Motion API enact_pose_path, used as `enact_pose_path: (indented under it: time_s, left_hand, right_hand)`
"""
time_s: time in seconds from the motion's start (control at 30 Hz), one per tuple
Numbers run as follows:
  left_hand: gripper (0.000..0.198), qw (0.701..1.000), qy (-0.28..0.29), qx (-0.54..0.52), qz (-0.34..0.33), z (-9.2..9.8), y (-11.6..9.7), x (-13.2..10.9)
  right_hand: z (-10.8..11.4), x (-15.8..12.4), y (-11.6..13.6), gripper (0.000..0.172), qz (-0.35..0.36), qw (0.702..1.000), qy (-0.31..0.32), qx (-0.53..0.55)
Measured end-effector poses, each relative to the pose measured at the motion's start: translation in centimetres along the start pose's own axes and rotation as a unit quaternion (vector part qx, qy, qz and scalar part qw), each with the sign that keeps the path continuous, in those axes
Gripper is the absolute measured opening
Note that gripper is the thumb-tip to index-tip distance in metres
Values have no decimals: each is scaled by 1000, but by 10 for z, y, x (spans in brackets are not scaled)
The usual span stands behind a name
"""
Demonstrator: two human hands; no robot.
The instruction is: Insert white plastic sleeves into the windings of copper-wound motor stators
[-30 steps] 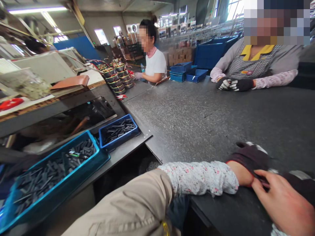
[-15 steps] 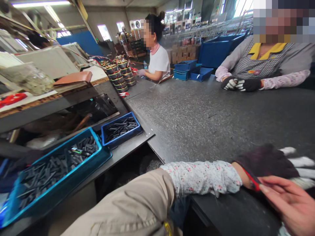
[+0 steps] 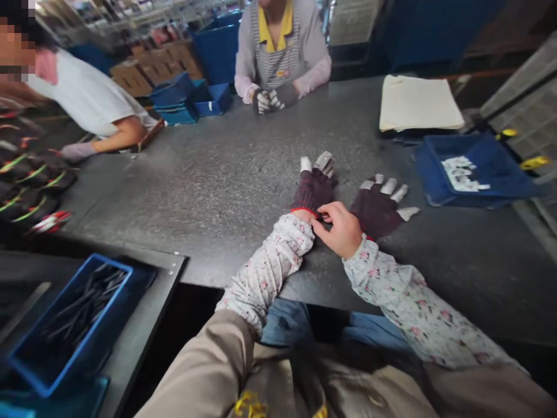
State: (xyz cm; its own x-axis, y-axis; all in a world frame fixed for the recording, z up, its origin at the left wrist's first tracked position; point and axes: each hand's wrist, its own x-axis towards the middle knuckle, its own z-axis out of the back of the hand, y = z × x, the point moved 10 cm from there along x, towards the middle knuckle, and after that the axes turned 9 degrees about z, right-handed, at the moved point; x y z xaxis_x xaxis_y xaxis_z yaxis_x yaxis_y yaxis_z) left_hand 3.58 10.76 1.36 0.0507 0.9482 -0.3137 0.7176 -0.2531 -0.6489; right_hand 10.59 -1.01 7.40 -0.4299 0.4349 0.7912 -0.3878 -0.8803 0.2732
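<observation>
My left hand (image 3: pixel 317 181) wears a dark work glove with pale fingertips and a red-edged cuff. It is held just over the dark tabletop, its fingers apart and holding nothing. My bare right hand (image 3: pixel 340 230) pinches the red cuff at the left wrist between thumb and fingers. A second dark glove (image 3: pixel 375 208) with pale fingertips lies flat on the table, just beyond the right hand, which hides part of its cuff. Floral sleeve covers (image 3: pixel 275 262) wrap both my forearms.
The dark table (image 3: pixel 209 191) reaches across to a seated person (image 3: pixel 281 58) with gloved hands together. At right are a blue bin (image 3: pixel 439 180) with white pieces and a pale stack (image 3: pixel 420 104). A blue tray (image 3: pixel 104 319) of dark strips stands left, near another person in white (image 3: pixel 85 84).
The view has swung right and down, bringing the loose glove and the blue bin at right into sight. My right hand still grips the left glove's cuff.
</observation>
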Motion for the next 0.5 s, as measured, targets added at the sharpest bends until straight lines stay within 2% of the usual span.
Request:
enact_pose_path:
  time_s: [0.1,0.27,0.33,0.4,0.43,0.5]
  left_hand:
    - [70,999,17,-39,10,3,2,0]
    - [57,1000,11,5,-7,5,-1,-8]
    - [54,1000,1,10,-9,6,-1,-11]
    - [50,1000,3,6,-13,5,-1,-15]
    - [47,1000,13,5,-18,2,-3,-18]
    - [41,999,32,7,-26,-1,-5,-24]
  right_hand:
    - [-7,-3,-5,19,-11,999,19,31]
    - [-23,-6,-14,24,-23,995,86,52]
    - [-26,-6,-20,26,-51,992,98,54]
    - [-26,-7,-32,24,-121,985,75,102]
    - [-27,-9,-40,23,-173,971,59,152]
    - [-41,-19,-53,23,-285,912,49,291]
